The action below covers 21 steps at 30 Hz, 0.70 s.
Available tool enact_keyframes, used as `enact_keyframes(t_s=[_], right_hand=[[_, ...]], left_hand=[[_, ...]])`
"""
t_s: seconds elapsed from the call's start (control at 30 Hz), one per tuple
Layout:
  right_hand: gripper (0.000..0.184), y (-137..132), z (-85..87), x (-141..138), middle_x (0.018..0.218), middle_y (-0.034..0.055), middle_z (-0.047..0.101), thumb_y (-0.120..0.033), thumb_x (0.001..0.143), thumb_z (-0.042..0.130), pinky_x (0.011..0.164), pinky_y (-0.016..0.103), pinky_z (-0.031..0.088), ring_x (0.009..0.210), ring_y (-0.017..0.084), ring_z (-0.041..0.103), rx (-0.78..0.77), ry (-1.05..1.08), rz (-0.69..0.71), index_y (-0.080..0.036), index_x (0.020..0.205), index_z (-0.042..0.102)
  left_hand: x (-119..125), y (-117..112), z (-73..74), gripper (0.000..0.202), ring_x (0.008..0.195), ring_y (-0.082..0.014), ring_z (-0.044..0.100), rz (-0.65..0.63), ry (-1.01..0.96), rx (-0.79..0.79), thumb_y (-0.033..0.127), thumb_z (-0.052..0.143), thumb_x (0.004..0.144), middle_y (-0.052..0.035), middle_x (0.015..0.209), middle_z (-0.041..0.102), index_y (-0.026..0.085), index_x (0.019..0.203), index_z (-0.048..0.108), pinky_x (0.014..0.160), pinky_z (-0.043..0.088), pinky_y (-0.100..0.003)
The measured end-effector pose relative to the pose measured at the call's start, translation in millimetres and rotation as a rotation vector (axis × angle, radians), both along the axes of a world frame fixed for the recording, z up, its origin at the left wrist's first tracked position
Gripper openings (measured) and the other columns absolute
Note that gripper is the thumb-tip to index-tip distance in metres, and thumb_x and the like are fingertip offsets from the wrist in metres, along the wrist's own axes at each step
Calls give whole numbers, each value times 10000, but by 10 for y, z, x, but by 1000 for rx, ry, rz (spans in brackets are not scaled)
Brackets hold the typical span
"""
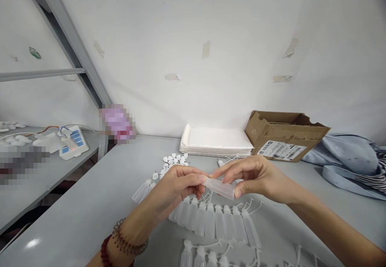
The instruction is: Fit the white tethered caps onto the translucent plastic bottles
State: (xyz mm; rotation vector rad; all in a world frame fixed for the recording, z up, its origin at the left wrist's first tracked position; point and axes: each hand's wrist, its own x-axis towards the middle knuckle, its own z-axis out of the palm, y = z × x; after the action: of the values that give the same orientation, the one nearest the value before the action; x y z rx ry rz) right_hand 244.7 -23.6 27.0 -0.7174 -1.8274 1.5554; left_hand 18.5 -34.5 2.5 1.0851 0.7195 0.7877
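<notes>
Between my two hands is a translucent white plastic bottle (pixel 221 188), held lying nearly level above the table. My left hand (pixel 183 182) pinches its neck end, and its fingers hide what is on the neck. At the other end, my right hand (pixel 253 176) grips the bottle's base with the thumb, with a fingertip reaching toward the neck. Below, a row of similar bottles (pixel 210 220) with thin strap-like tails lies on the table. Nearer me lies a second row of bottles (pixel 187 255). Small white caps (pixel 173 160) are heaped beyond my left hand.
A stack of white padded envelopes (pixel 217 140) lies against the wall, beside an open cardboard box (pixel 289 136). Blue fabric (pixel 350 158) rests at the right. A white power strip (pixel 74 143) sits on the neighbouring table at the left, past a metal frame post (pixel 75 46).
</notes>
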Motion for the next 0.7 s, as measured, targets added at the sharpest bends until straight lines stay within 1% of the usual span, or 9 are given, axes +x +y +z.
enact_keyframes(t_s=[0.07,0.13,0.23,0.33,0.4,0.5,0.53,0.6,0.7], right_hand=[[193,11,-18,-6,1040,10,724,-118,716,732,663,227,583,781,118,695,-40,21,-4,-250,855,751],[189,10,-23,-17,1070,5,709,-129,747,708,697,249,585,775,117,699,-31,28,-25,-261,876,748],[168,-12,-10,-40,1087,14,700,-191,821,647,764,298,575,828,143,701,63,-7,-83,-273,935,740],[177,-55,12,-78,1023,18,728,-258,855,616,803,299,546,945,171,676,163,-89,-188,-286,983,734],[205,-89,21,-116,974,20,747,-297,865,603,837,326,530,954,184,676,141,-125,-245,-288,1033,720],[266,-137,19,-182,854,21,769,-340,877,577,906,397,500,942,207,688,71,-161,-326,-278,1112,684],[280,-151,14,-204,818,20,770,-347,878,572,910,409,498,938,212,690,60,-165,-351,-275,1128,676],[283,-173,-1,-243,789,22,770,-346,876,568,865,401,529,897,212,703,54,-158,-384,-268,1124,678],[262,-200,-35,-290,875,36,764,-336,869,563,759,359,580,838,206,717,74,-90,-418,-255,1072,706]], left_hand=[[0,2,-5,179,614,-107,491,1,5,4,249,624,818,-16,618,565,116,814,744,644,404,-248],[0,11,-12,177,626,-109,495,34,-2,10,259,629,820,-18,640,578,126,840,744,657,407,-251],[4,20,-18,171,655,-115,502,111,-14,29,264,632,821,-19,664,586,135,854,739,665,409,-252],[10,19,-22,169,683,-117,503,185,-11,52,272,631,826,-19,682,587,134,835,729,674,409,-251],[10,24,-30,172,678,-111,503,219,-20,25,280,635,828,-16,682,584,131,801,714,685,413,-250],[7,49,-54,180,666,-107,518,217,-76,-76,277,645,825,-17,680,590,125,733,673,696,426,-253],[7,59,-65,180,668,-110,526,208,-90,-107,274,651,821,-21,685,597,125,721,661,699,430,-255],[9,78,-84,181,671,-113,537,198,-98,-137,270,667,809,-28,692,609,123,705,646,694,436,-254],[16,89,-96,186,678,-114,542,212,-78,-150,274,684,795,-35,706,616,119,702,641,697,440,-251]])
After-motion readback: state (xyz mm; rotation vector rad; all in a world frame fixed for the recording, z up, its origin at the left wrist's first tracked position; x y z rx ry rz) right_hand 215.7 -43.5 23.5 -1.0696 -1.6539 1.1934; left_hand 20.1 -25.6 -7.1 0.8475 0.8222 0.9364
